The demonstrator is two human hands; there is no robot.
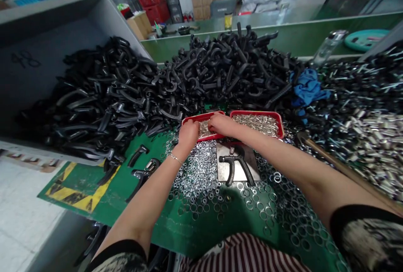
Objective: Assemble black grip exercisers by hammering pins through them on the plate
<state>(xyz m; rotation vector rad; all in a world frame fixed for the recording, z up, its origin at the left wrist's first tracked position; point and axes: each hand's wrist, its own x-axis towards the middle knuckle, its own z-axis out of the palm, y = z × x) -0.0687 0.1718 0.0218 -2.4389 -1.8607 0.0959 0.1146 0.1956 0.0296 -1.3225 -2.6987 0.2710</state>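
Both of my hands are at the left red tray [204,116], which holds small metal parts [204,130]. My left hand [188,133] reaches in over its left side, fingers curled down among the parts. From the right, my right hand [222,124] dips in with bent fingers pressed together. Whatever the fingertips pinch is too small or hidden to make out. Just below the trays, a black plier-like handle piece [231,171] lies on a metal plate [223,175], untouched. A second red tray [281,127] beside my right forearm holds small metal pins [258,124].
Small metal nuts [201,171] and thin rings [256,198] spread over the green table [176,226]. Black handles are heaped behind [217,66] and spill from a grey bin [78,24] at left. A blue cloth [307,87] and metal sleeves [378,150] lie right.
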